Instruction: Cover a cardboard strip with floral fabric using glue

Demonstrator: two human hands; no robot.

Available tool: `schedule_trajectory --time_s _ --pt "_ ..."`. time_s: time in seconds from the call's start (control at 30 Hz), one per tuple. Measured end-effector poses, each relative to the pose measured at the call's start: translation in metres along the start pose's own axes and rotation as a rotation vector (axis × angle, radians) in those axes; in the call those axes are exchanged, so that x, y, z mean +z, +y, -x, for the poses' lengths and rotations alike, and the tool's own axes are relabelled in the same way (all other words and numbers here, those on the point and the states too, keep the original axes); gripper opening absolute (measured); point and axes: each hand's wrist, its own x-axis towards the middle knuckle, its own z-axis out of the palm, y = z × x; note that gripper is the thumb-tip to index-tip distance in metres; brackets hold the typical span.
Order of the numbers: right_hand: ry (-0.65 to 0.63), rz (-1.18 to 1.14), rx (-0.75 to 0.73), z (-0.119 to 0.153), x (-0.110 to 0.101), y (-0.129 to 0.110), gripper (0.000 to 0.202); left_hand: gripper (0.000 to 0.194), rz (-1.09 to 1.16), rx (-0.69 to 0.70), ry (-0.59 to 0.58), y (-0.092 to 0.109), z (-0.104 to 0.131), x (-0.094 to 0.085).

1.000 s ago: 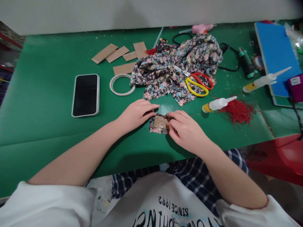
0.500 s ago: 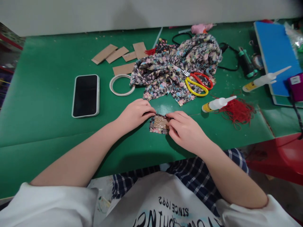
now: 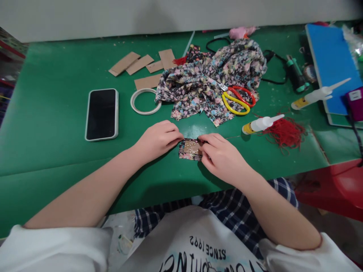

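A small piece of floral fabric (image 3: 189, 156) lies flat on the green table, with a cardboard rectangle (image 3: 191, 147) on top that carries shiny clear beads, apparently glue. The upper fabric edge is folded over onto the cardboard. My left hand (image 3: 160, 140) has its fingers closed at the fabric's upper left corner. At the upper right corner my right hand (image 3: 222, 154) pinches the fabric, its other fingers curled over the right end of the cardboard and hiding it.
Behind are crumpled floral cloth (image 3: 193, 85), red-and-yellow scissors (image 3: 238, 100), a tape roll (image 3: 133, 105) and cardboard pieces (image 3: 124, 63). A phone (image 3: 102, 115) lies left. Rightward are glue bottles (image 3: 256, 125) (image 3: 310, 97), red thread (image 3: 287, 132), a green-black cutter (image 3: 296, 73) and a blue folder (image 3: 331, 60).
My left hand has shifted slightly left and down. The upper fabric edge now lies further over the cardboard. My right hand has hardly moved.
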Motion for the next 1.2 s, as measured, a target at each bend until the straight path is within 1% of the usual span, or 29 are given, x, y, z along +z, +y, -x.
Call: schedule_trajectory --time_s 0.13,0.23,0.37,0.6,0.93,1.2 --pt "-0.001 0.011 0.005 0.000 0.001 0.000 0.023 0.019 -0.119 0.083 0.008 0.001 0.001 -0.001" --pt "0.003 0.023 -0.002 0.000 0.002 -0.001 0.023 0.018 -0.199 0.132 -0.020 0.002 0.000 -0.003" --pt "0.017 0.038 -0.025 0.000 0.004 -0.002 0.022 0.017 -0.272 0.163 -0.063 0.003 0.000 -0.006" --pt "0.054 0.050 -0.046 -0.001 0.006 -0.003 0.020 0.016 -0.345 0.209 -0.087 0.008 -0.003 -0.008" --pt "0.100 0.037 -0.070 -0.001 0.008 -0.004 0.021 0.015 -0.385 0.226 -0.141 0.015 -0.008 -0.014" --pt "0.085 0.053 -0.087 -0.002 0.006 -0.003 0.019 0.016 -0.372 0.216 -0.165 0.018 -0.009 -0.014"
